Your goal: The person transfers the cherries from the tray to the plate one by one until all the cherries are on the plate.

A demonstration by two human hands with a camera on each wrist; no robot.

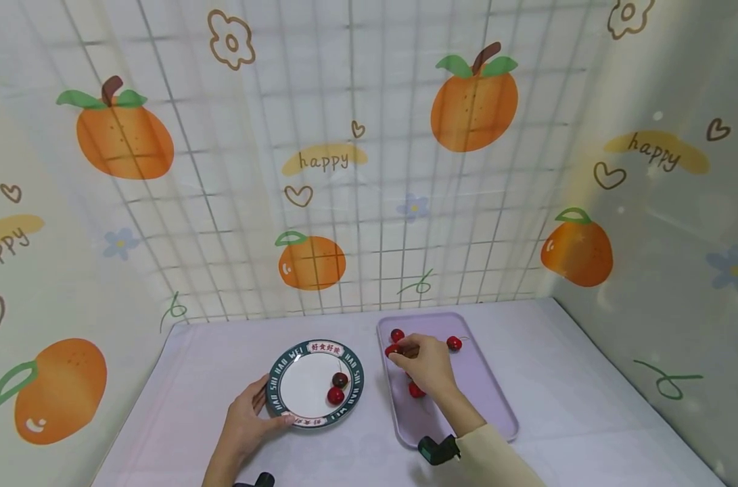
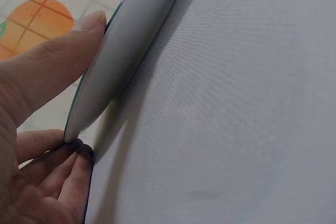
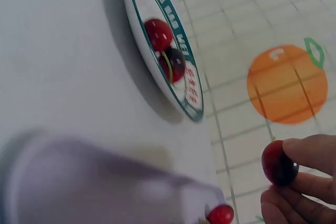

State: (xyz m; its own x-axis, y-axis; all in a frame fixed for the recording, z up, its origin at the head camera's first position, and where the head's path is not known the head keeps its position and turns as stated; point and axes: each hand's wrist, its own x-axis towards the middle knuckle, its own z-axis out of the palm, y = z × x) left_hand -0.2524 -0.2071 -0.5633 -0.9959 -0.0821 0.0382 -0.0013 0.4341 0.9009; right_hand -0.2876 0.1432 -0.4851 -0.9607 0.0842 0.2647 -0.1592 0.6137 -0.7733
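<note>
The left hand (image 1: pixel 249 419) grips a plate (image 1: pixel 302 387) by its rim; only the left wrist view shows the plate's pale outer side. Two cherries (image 1: pixel 335 396) lie on it. Right of it, above a purple tray (image 1: pixel 472 392), the right hand (image 1: pixel 432 365) pinches another cherry (image 3: pixel 278 162), its dark half plain from the right wrist. The head view adds three tray cherries (image 1: pixel 454 343).

Left hand (image 1: pixel 247 418) and right hand (image 1: pixel 429 363) (both mid-pinch)

Glossy cherries (image 1: pixel 335 396) lie on the teal-rimmed plate (image 1: pixel 304 387) and lilac tray (image 1: pixel 473 382), a held cherry (image 3: pixel 280 162) (half dark) above the latter
</note>
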